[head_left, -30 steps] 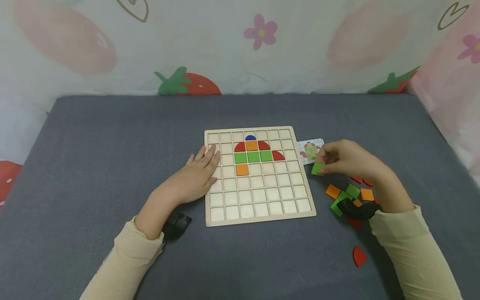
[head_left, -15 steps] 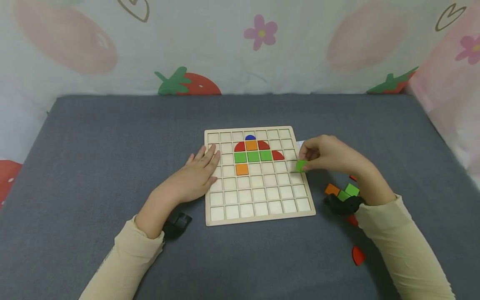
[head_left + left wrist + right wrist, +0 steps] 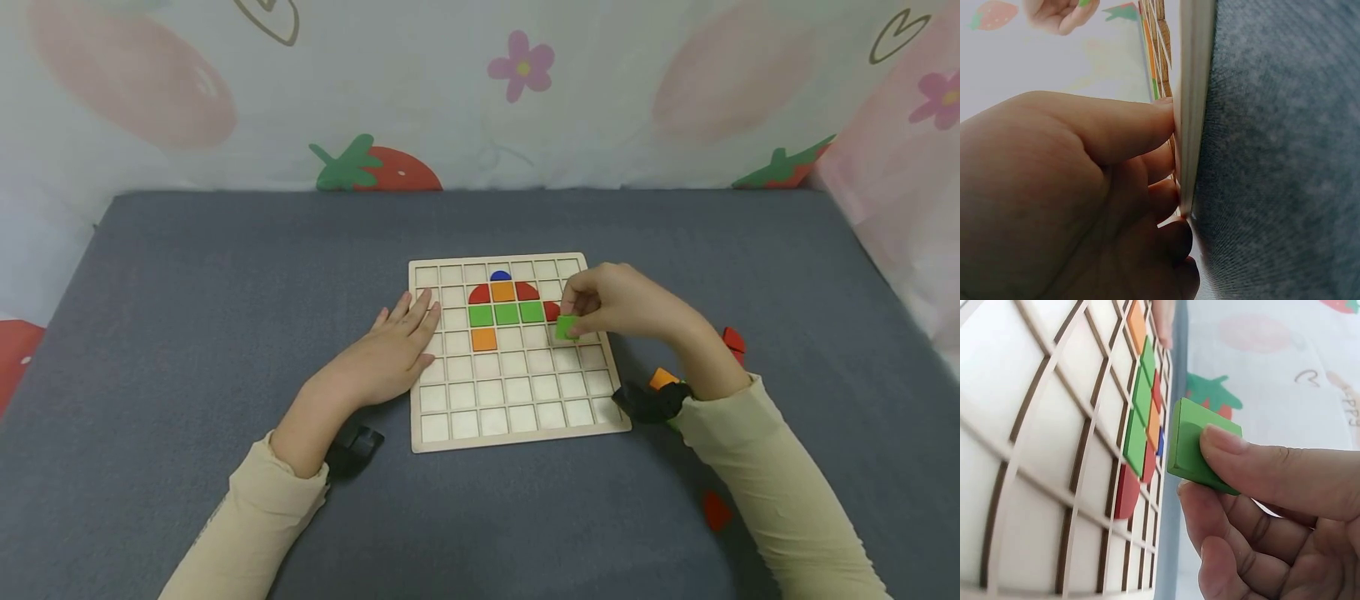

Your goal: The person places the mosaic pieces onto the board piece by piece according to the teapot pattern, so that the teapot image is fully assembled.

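A wooden grid board (image 3: 465, 425) lies on the grey cloth. Set in its cells are a blue half-round tile (image 3: 500, 276), red quarter-round tiles (image 3: 478, 294), orange squares (image 3: 483, 339) and green squares (image 3: 481, 316). My left hand (image 3: 382, 358) rests with extended fingers on the board's left edge; the left wrist view shows its thumb (image 3: 1129, 128) against that edge. My right hand (image 3: 630, 304) pinches a green square tile (image 3: 1200, 440) between thumb and fingers. That tile is over the board's right part, just below a red quarter-round, which it partly covers in the head view.
Right of the board, loose tiles are partly hidden by the right arm: an orange tile (image 3: 663, 378) and red ones (image 3: 734, 343). A separate red quarter-round (image 3: 717, 511) lies nearer the front. A patterned curtain (image 3: 600, 100) hangs behind the table.
My right hand has carried the green square tile leftward from beside the pattern card to above the board. The card is now hidden under that hand. My left hand has stayed put.
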The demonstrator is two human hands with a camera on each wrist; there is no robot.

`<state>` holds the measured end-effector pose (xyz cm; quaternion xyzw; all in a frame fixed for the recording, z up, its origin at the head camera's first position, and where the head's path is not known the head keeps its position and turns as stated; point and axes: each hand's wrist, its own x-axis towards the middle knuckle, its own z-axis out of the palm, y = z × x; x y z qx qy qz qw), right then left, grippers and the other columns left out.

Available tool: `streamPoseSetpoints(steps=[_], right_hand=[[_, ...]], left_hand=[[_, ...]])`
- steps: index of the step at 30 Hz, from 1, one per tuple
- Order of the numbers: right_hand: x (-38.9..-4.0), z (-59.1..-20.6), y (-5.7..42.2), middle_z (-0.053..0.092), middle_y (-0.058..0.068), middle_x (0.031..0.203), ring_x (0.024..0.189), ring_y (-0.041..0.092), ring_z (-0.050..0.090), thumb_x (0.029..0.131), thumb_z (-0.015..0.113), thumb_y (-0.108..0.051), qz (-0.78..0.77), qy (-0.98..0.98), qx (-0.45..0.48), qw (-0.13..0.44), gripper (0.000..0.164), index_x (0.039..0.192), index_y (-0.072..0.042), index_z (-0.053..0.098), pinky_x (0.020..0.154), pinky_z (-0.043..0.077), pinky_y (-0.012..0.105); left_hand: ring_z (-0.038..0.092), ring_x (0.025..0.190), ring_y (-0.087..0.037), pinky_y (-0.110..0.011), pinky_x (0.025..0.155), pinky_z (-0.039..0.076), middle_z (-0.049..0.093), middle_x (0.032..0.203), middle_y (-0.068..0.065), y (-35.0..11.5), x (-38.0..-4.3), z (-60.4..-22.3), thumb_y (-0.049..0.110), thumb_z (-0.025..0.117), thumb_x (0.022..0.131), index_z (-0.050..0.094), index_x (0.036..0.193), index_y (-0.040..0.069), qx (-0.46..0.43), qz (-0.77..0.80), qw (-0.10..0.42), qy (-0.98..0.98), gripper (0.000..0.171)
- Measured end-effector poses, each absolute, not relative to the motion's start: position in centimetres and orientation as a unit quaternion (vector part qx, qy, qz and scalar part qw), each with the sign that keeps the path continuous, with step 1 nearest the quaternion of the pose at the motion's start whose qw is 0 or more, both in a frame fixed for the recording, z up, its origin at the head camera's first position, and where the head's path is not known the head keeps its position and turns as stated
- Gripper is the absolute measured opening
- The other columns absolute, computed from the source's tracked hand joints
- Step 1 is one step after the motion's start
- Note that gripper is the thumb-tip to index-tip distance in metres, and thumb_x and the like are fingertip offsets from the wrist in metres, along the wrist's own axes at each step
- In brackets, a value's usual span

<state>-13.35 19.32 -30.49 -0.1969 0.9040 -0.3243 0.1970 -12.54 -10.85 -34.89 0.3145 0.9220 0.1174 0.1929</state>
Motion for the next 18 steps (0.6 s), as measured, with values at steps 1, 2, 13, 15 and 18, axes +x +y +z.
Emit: streamPoseSetpoints(steps=[1, 2, 13, 15, 18], right_hand=[[-13.4, -30.5, 19.1, 0.065, 0.002, 0.079, 0.075, 0.017, 0.061, 0.078, 0.074, 0.000, -0.324, 0.904, -0.198, 0.198, 0.012, 0.084, -0.005, 0.065, 0.070, 0.050, 0.033], [-13.5, -30.5, 18.9, 0.065, 0.002, 0.080, 0.075, 0.017, 0.061, 0.078, 0.074, 0.000, -0.325, 0.903, -0.200, 0.198, 0.012, 0.084, -0.005, 0.065, 0.070, 0.050, 0.033], [-14.4, -31.3, 16.1, 0.064, 0.005, 0.082, 0.079, 0.018, 0.061, 0.077, 0.074, 0.003, -0.340, 0.894, -0.220, 0.191, 0.014, 0.085, -0.003, 0.064, 0.074, 0.051, 0.033], [-14.5, -31.4, 15.6, 0.064, 0.005, 0.082, 0.079, 0.018, 0.061, 0.077, 0.074, 0.003, -0.339, 0.894, -0.220, 0.193, 0.013, 0.084, -0.002, 0.065, 0.075, 0.050, 0.033], [-14.6, -31.6, 15.1, 0.065, 0.005, 0.083, 0.081, 0.018, 0.061, 0.078, 0.073, 0.003, -0.333, 0.896, -0.220, 0.197, 0.011, 0.085, -0.003, 0.065, 0.076, 0.049, 0.033]], left_hand=[[-0.003, 0.142, -0.035, -0.053, 0.112, 0.009, 0.001, 0.156, -0.017, -10.9, -12.5, -34.9, 0.021, 0.043, 0.101, 0.013, 0.149, -0.001, 0.314, 0.117, 0.193, 0.922, 0.062], [-0.003, 0.142, -0.035, -0.053, 0.112, 0.009, 0.001, 0.156, -0.017, -10.9, -12.6, -34.9, 0.021, 0.043, 0.101, 0.013, 0.149, -0.001, 0.314, 0.117, 0.194, 0.922, 0.062], [-0.002, 0.142, -0.035, -0.053, 0.112, 0.009, 0.002, 0.156, -0.018, -10.8, -12.5, -34.8, 0.020, 0.044, 0.101, 0.013, 0.149, -0.002, 0.313, 0.120, 0.192, 0.922, 0.061], [-0.002, 0.142, -0.035, -0.053, 0.112, 0.009, 0.002, 0.156, -0.018, -10.8, -12.5, -34.8, 0.020, 0.044, 0.101, 0.014, 0.149, -0.002, 0.313, 0.121, 0.192, 0.922, 0.061], [-0.002, 0.142, -0.036, -0.053, 0.111, 0.009, 0.002, 0.156, -0.018, -10.8, -12.5, -34.8, 0.020, 0.044, 0.100, 0.014, 0.149, -0.002, 0.315, 0.122, 0.190, 0.922, 0.061]])
